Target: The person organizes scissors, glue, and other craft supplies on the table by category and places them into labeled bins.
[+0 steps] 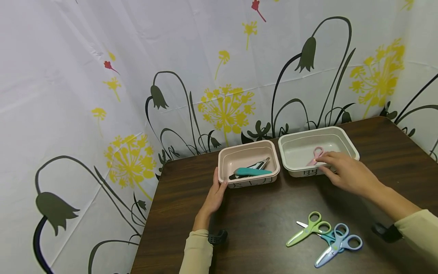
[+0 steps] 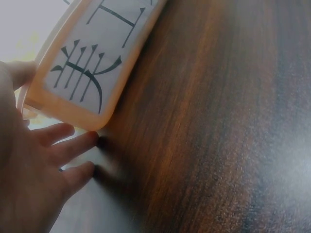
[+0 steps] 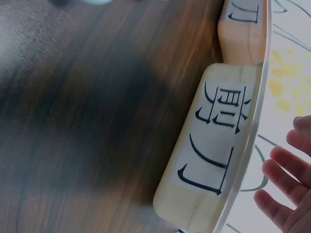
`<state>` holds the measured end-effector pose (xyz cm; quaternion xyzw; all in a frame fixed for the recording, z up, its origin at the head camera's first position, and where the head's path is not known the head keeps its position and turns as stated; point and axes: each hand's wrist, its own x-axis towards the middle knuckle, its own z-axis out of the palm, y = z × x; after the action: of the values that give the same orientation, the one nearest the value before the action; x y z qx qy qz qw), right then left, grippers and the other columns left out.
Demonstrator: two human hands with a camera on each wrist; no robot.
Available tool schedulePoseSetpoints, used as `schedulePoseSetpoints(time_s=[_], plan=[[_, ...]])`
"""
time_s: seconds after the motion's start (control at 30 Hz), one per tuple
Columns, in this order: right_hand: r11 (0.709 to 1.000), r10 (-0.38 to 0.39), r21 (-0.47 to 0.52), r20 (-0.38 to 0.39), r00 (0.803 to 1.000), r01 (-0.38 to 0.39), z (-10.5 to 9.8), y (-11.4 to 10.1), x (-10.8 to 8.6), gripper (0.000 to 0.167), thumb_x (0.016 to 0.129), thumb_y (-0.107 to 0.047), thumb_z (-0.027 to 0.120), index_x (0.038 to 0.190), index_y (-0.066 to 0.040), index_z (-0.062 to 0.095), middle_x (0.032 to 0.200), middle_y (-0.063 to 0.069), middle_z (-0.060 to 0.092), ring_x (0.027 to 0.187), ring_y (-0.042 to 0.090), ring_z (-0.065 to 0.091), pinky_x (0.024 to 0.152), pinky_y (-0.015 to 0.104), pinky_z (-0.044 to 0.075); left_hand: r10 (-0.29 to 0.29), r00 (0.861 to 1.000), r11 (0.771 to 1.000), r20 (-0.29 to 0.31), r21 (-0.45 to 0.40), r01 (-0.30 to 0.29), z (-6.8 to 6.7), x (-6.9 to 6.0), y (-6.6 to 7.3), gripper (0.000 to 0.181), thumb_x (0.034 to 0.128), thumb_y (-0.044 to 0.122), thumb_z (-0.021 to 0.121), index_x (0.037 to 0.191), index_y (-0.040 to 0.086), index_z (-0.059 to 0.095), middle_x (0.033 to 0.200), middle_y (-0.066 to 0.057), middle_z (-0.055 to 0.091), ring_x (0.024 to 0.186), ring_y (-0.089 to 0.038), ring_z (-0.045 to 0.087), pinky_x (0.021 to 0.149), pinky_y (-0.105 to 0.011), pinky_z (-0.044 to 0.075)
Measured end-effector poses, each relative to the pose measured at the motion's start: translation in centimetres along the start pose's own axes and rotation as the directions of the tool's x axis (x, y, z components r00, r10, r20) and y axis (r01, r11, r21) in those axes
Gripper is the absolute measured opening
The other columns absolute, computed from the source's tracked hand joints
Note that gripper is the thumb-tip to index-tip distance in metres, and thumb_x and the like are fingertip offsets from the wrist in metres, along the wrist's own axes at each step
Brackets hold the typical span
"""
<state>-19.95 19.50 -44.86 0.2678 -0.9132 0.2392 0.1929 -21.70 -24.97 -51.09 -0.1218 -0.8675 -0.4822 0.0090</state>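
Observation:
My left hand (image 1: 215,195) touches the left front corner of the pink basket (image 1: 245,146), thumb at the front and fingers spread along the side. Inside that basket lie a teal box cutter (image 1: 253,172) and silver-and-black cutters (image 1: 261,164), partly overlapped. Over the front right part of the white basket (image 1: 291,152) is my right hand (image 1: 349,173). Its fingers are spread and hold nothing in the right wrist view. Pink scissors (image 1: 317,153) lie in the white basket just left of its fingertips, partly hidden by the front rim.
Green scissors (image 1: 306,230), blue scissors (image 1: 337,243) and teal scissors (image 1: 327,236), largely covered, lie on the brown table (image 1: 260,220) nearer me. Both baskets bear labels with black characters, such as the white basket's label (image 3: 209,138). A flowered curtain (image 1: 191,45) hangs behind.

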Motion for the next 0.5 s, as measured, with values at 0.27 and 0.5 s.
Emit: schedulePoseSetpoints(time_s=[0.27,0.5], plan=[[0.994,-0.111,-0.009,-0.029,0.993,0.111,-0.2,-2.0,-1.5,0.033,0.079,-0.009,0.077,0.111,-0.007,0.071,0.109,0.006,0.065,0.098,0.027,0.064,0.077,0.05,0.051,0.011,1.0,1.0,-0.004,-0.023,-0.012,0.0,0.0,0.2,0.069,0.1059,0.021,0.043,0.157,0.006,0.0,0.159,-0.025,0.014,0.143,-0.041,0.022,0.111,-0.059,0.019],[0.979,-0.204,0.005,0.003,0.979,0.204,0.8,-3.5,-3.8,0.041,0.073,-0.01,0.082,0.113,-0.011,0.071,0.11,-0.001,0.063,0.098,0.017,0.062,0.079,0.041,0.052,0.009,1.0,1.0,0.002,0.0,-0.009,-0.1,-0.1,0.2,0.068,0.1063,0.023,0.042,0.158,0.01,0.0,0.16,-0.023,0.015,0.143,-0.039,0.022,0.112,-0.056,0.019]])
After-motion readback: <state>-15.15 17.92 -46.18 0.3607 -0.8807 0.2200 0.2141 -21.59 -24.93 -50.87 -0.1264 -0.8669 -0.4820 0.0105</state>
